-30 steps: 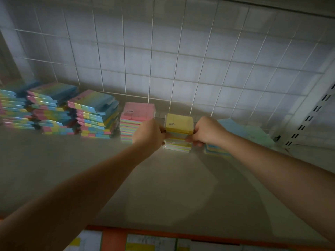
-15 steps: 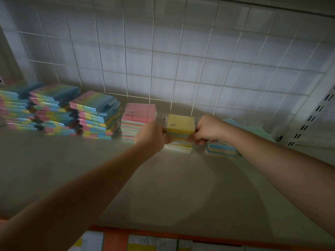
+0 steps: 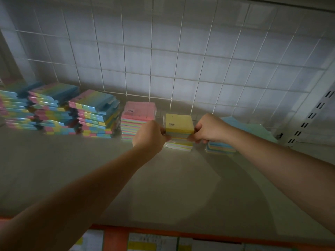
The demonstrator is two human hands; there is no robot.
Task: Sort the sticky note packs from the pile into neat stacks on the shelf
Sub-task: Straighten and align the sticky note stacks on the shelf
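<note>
Orange trim runs along the front lip of the shelf [image 3: 163, 187], closest to the camera, with some printed labels tucked under it that are too dark to read. Past that it's bare grey shelf board until you reach the hands.

Both arms reach in toward the middle. The left hand [image 3: 149, 136] and right hand [image 3: 208, 128] sit on either side of the yellow-topped stack [image 3: 179, 132], fingers curled in and pinching its sides around mid-height. So both hands have hold of the same stack, one per side. It sits on the shelf between the pink-topped stack [image 3: 138, 113] just to its left and a lower blue-topped stack [image 3: 220, 148] on its right, which is partly hidden behind the right wrist.

My read: this is the squaring-up step. The bottom packs look like they stick out forward a bit from the upper ones, so I'd squeeze evenly from both sides, then tap the front face back so the edges line up. Go easy, the packs look shrink-wrapped and probably slide on each other. Keep a small gap to the pink one so it doesn't get nudged.

Further left are three taller rainbow stacks [image 3: 94, 115], a bit ragged. Behind the right arm lies a loose pale blue-green pile [image 3: 253, 127], probably what's left to sort. A wire grid [image 3: 163, 51] backs everything.
</note>
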